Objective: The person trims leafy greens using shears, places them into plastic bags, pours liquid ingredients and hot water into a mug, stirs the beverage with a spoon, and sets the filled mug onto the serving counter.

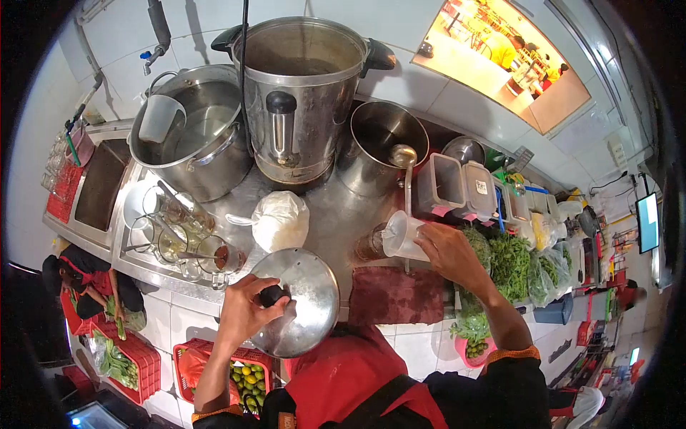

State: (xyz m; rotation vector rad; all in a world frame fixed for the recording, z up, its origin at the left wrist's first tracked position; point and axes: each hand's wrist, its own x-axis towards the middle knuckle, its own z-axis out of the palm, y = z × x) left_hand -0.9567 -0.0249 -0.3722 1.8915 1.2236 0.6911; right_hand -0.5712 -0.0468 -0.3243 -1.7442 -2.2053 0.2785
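Observation:
My left hand (246, 309) is closed around the black knob of a round metal pot lid (304, 314), which it holds up at the counter's front edge. My right hand (451, 252) grips a translucent plastic jug (406, 237). The jug is tilted leftward, its mouth at a glass (369, 247) with dark brown contents. A dark red cloth (396, 297) lies just below the glass. Behind stands an open steel pot (368, 171) with a ladle (404, 159) resting in it. A tied white plastic bag (280, 220) sits left of the glass.
A tall metal urn (304, 107) and a wide pot (214, 171) holding a plastic jug stand behind. Several glass mugs (171, 243) crowd the left counter. Plastic containers (439, 182) and leafy greens (509, 264) line the right. A crouching person (96, 282) is beside red crates (139, 357).

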